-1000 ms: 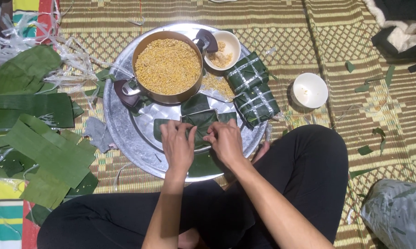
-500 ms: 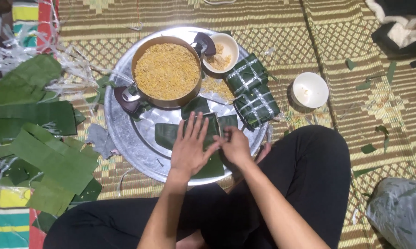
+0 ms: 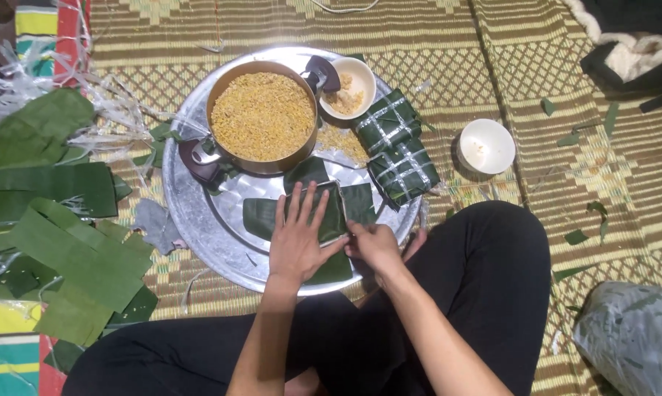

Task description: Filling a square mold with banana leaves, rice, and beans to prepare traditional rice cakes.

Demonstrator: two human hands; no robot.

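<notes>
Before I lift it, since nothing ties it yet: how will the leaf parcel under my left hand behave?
The leaf parcel would probably spring open: no strips bind it, unlike the tied parcels, and the left hand presses it flat. It likely feels dense if filled. The leaf flaps look floppy.

a pot of rice (image 3: 262, 116), two tied parcels (image 3: 395, 145), a white bowl (image 3: 486, 146).

The person wears loose, plain black trousers (image 3: 485, 293) of soft matte cloth with no pattern or markings, while both forearms are bare with no sleeves, and the left hand (image 3: 298, 238) and right hand (image 3: 375, 246) carry no gloves.
</notes>
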